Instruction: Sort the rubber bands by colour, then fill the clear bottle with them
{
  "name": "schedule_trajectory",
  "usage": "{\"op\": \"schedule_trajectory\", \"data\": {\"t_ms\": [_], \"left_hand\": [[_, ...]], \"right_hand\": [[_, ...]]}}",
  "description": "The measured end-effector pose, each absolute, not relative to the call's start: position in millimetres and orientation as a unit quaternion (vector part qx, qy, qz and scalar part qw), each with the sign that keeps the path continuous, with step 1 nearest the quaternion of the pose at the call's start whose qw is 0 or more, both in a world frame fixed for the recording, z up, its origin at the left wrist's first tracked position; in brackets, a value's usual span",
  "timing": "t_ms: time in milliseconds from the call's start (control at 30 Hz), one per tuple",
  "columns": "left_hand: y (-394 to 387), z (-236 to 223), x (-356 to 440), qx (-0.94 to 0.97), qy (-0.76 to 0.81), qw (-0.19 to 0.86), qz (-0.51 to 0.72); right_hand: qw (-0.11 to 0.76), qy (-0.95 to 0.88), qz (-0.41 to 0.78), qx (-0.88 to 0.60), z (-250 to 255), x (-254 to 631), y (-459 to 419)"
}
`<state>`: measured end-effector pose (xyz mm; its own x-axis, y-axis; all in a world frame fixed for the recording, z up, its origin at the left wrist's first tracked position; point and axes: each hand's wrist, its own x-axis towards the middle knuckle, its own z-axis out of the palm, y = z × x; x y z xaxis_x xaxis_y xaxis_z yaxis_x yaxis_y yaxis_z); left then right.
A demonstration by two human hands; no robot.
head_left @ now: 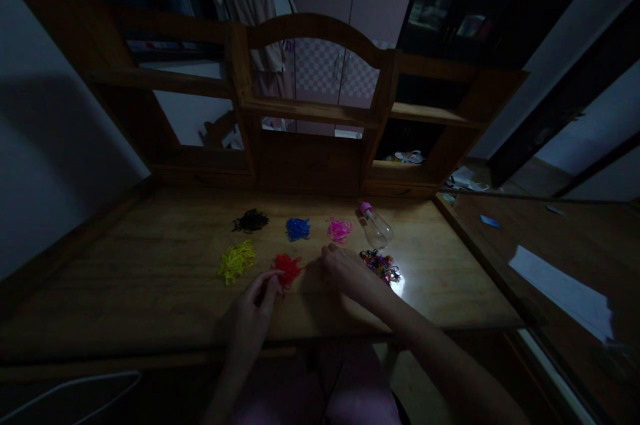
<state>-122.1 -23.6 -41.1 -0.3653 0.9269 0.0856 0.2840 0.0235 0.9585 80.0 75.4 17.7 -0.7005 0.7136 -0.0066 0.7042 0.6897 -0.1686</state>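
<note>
My left hand (pixel 254 305) pinches thumb and forefinger together at the near-left edge of a pile of red rubber bands (pixel 289 268). My right hand (pixel 343 268) is closed just right of that pile; its fingertips point down and hide whatever they hold. A faint reddish strand seems to run between the pile and these fingers. Beyond my right wrist lies a mixed-colour pile of bands (pixel 381 265). Yellow bands (pixel 237 261) lie left of the red ones. Black bands (pixel 251 220), blue bands (pixel 299 228) and pink bands (pixel 339 230) form a row behind.
A clear bottle with a pink top (pixel 377 226) lies on its side behind the mixed pile. The wooden desk (pixel 150 265) has a shelf unit (pixel 310 115) along its back. White paper (pixel 563 292) rests on a surface to the right. The room is dim.
</note>
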Motion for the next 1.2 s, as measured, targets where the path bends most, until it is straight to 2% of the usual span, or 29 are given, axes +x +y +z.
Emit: {"op": "schedule_trajectory", "data": {"t_ms": [100, 267, 367, 500, 567, 700, 900, 1033, 1200], "left_hand": [[-23.6, -39.7, -121.6, 0.472, 0.643, 0.302, 0.521], [-25.0, -37.6, -121.4, 0.476, 0.646, 0.3, 0.515], [-26.1, -38.9, -122.4, 0.475, 0.655, 0.299, 0.506], [-27.2, -40.0, -122.8, 0.475, 0.657, 0.302, 0.501], [-27.3, -40.3, -123.0, 0.471, 0.655, 0.311, 0.503], [-25.8, -41.9, -124.8, 0.466, 0.652, 0.323, 0.504], [-23.7, -42.7, -126.2, 0.471, 0.659, 0.314, 0.494], [-23.8, -43.8, -126.4, 0.475, 0.657, 0.312, 0.495], [-23.3, -44.6, -127.5, 0.478, 0.659, 0.312, 0.489]], "right_hand": [[0.07, -0.925, 0.063, -0.369, 12.5, 84.7, 85.7], [0.144, -0.879, 0.079, -0.448, 18.9, 93.4, 135.6], [0.177, -0.866, 0.09, -0.459, 33.1, 103.2, 153.0], [0.302, -0.822, 0.097, -0.474, 65.0, 138.6, 153.0], [0.33, -0.804, 0.099, -0.484, 80.3, 161.8, 147.1], [0.313, -0.796, 0.123, -0.503, 86.4, 199.0, 128.2], [0.231, -0.797, 0.22, -0.513, 43.8, 222.0, 100.8], [0.245, -0.788, 0.241, -0.51, 24.1, 220.8, 95.0], [0.264, -0.783, 0.208, -0.523, 8.6, 201.3, 99.2]]}}
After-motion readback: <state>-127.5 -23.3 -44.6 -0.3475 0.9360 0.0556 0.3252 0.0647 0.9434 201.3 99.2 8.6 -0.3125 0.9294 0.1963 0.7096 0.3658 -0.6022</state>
